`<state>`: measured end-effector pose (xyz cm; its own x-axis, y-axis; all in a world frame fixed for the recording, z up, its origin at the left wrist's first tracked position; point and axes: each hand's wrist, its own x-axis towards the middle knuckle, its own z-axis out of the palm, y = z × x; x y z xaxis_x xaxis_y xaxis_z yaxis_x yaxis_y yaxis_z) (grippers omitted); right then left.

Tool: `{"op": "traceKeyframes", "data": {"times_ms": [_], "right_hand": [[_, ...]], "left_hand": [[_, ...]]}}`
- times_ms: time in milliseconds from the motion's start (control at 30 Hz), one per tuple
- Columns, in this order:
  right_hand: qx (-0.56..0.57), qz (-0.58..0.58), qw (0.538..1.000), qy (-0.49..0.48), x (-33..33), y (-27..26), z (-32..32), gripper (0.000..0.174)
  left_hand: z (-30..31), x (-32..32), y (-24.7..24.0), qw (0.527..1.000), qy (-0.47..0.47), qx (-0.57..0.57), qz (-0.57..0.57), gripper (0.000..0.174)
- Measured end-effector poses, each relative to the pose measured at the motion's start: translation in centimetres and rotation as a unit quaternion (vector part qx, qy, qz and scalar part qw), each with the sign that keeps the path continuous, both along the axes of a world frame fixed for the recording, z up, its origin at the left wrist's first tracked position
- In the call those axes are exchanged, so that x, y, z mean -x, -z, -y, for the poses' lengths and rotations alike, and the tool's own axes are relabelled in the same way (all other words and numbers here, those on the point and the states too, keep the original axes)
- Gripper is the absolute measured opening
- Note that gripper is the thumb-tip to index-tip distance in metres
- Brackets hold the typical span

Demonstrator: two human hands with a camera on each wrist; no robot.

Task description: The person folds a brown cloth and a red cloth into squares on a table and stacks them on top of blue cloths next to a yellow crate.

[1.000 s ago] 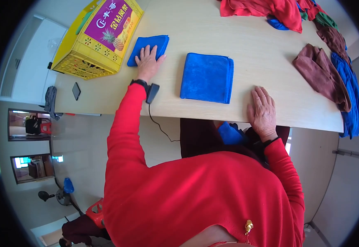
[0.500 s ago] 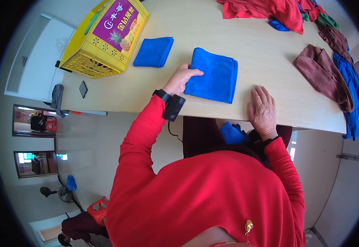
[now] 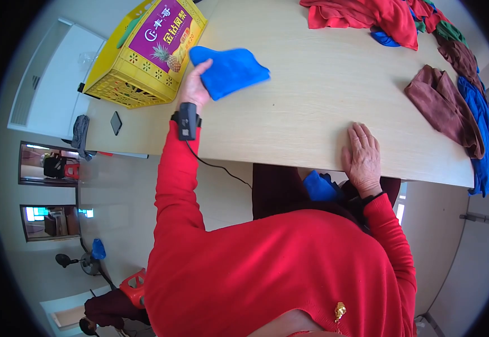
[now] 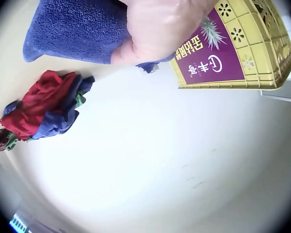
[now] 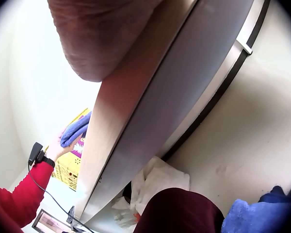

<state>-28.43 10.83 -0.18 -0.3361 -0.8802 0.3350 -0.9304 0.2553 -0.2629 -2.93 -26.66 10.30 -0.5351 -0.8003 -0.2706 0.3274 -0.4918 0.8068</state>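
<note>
In the head view the left hand (image 3: pixel 194 90) grips a folded blue cloth (image 3: pixel 230 72) by its near-left edge, thumb on top, beside the yellow crate. The left wrist view shows the thumb pressed against the fuzzy blue cloth (image 4: pixel 77 31); the other fingers are mostly hidden. The smaller folded cloth seen earlier cannot be made out; the held cloth covers that area. The right hand (image 3: pixel 363 157) rests flat at the table's front edge, fingers straight, holding nothing.
A yellow crate (image 3: pixel 129 78) with a purple label stands at the table's left, a phone (image 3: pixel 116 123) near it. Red cloths (image 3: pixel 362 17) lie at the back right, brown (image 3: pixel 444 106) and blue ones (image 3: pixel 480 135) along the right edge. Another blue cloth (image 3: pixel 320 186) is below the table edge.
The left hand went from the small folded cloth to the larger one, took hold of it, and moved it left and off its spot. The right hand stayed in place.
</note>
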Motion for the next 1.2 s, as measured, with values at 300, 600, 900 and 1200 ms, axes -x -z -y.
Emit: {"op": "traceKeyframes", "data": {"times_ms": [300, 600, 900, 1200], "right_hand": [[0.000, 0.006, 1.000, -0.001, -0.2, -0.4, 0.1, 0.054], [0.037, 0.017, 0.999, -0.011, 0.1, -0.5, -0.1, 0.050], [0.026, 0.051, 0.998, -0.011, 0.9, -0.5, -1.6, 0.050], [0.063, 0.023, 0.998, -0.003, 1.6, -0.2, -2.4, 0.044]], "left_hand": [[9.0, -1.8, 7.2, 0.979, -0.175, -0.054, -0.090, 0.053], [10.9, -4.1, 10.7, 0.981, -0.170, -0.086, -0.024, 0.051], [20.9, -11.5, 16.5, 0.930, -0.173, -0.021, 0.322, 0.063], [8.9, -4.9, 13.6, 0.455, -0.045, 0.659, 0.598, 0.059]]}}
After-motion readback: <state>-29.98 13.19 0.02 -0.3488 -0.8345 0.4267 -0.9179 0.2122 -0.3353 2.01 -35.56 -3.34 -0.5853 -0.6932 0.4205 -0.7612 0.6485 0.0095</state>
